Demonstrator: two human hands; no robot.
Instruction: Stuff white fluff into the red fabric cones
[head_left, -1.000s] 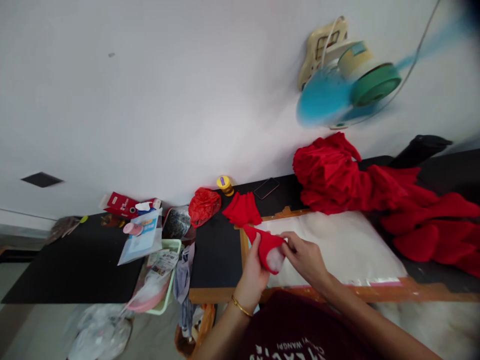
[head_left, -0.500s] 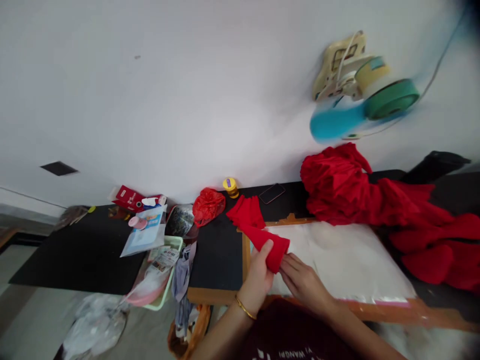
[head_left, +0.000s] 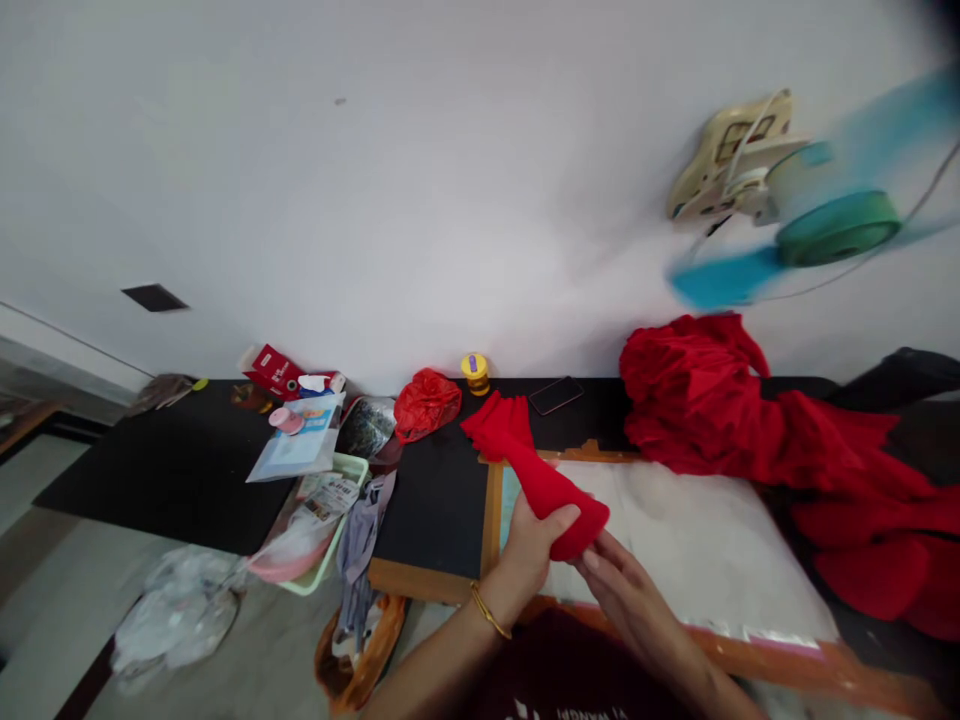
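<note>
A red sock [head_left: 551, 490] stretches toward me over the table, its rounded end nearest. My left hand [head_left: 534, 545] grips it near that end, thumb on top and fingers hidden beneath. The fingertips of my right hand [head_left: 619, 575] touch the rounded end from the right and below, partly hidden by the fabric. Beyond the held sock, a small stack of red socks [head_left: 499, 422] lies on the table, overlapping its far end. Below my hands is a white plastic sheet [head_left: 675, 520].
A large heap of red fabric pieces [head_left: 697, 400] covers the right side. Along the wall are a phone [head_left: 556, 396], a yellow-lidded jar [head_left: 475, 374] and a red plastic bag [head_left: 427, 405]. A green basket [head_left: 315, 580] stands left. A blue-bladed fan [head_left: 832, 230] hangs on the wall.
The view has shifted a little. The sock's near end now lies flatter and shows its rounded shape. My right fingers have moved under its edge; my left hand still grips it.
</note>
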